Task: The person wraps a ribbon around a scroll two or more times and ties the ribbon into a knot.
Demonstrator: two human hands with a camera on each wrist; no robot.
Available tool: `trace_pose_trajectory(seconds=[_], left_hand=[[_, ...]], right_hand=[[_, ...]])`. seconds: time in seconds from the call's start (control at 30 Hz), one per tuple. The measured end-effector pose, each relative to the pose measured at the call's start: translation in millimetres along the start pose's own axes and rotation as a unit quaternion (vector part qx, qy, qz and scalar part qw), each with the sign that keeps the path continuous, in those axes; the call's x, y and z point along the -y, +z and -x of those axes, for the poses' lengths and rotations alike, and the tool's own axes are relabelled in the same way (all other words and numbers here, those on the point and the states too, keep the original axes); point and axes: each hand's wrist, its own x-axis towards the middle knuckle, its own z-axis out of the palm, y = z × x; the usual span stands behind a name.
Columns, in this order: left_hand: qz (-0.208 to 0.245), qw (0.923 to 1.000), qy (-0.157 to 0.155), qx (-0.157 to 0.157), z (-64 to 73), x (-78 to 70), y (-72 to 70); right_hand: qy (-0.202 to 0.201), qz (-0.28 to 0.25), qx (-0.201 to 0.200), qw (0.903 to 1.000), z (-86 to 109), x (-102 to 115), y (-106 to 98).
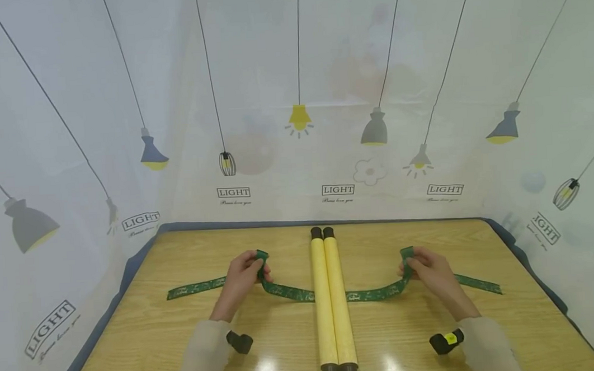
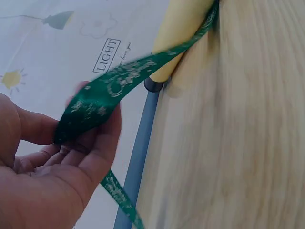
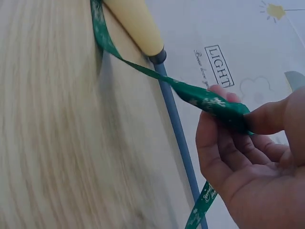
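Note:
Two yellow tubes with black end caps (image 1: 329,301) lie side by side on the wooden table, pointing away from me. A green ribbon with pale printed lettering (image 1: 290,293) runs crosswise beneath them and comes out on both sides. Left of the tubes my left hand (image 1: 242,275) pinches the ribbon between thumb and fingers, lifting it off the table. My right hand (image 1: 429,268) pinches it likewise on the other side. Each loose ribbon end trails outward past the hand. In both wrist views the ribbon (image 2: 112,90) (image 3: 209,102) bends over the fingers under the thumb.
The wooden table (image 1: 149,339) has a blue-grey edge (image 1: 258,223) along its back and sides. White sheeting printed with lamps and the word LIGHT (image 1: 270,52) surrounds it. A black wrist camera (image 1: 240,342) sits at the left sleeve and another camera (image 1: 445,342) at the right.

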Motion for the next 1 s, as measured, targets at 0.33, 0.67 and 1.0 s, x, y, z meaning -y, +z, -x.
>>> trace_pose_trajectory(seconds=[0.33, 0.67, 1.0], left_hand=[[0.032, 0.9981, 0.004, 0.052, -6.8, -15.4, 23.2], [0.011, 0.9935, 0.025, 0.111, -8.5, -23.7, 41.6], [-0.028, 0.9867, 0.047, 0.153, -12.0, -25.0, 62.5]], right_hand=[[-0.012, -0.062, 0.026, 0.9977, -8.7, 18, 19], [-0.048, -0.105, 0.050, 0.9920, -17.4, 34, 41], [-0.095, -0.094, 0.069, 0.9886, -23.5, 51, 64]])
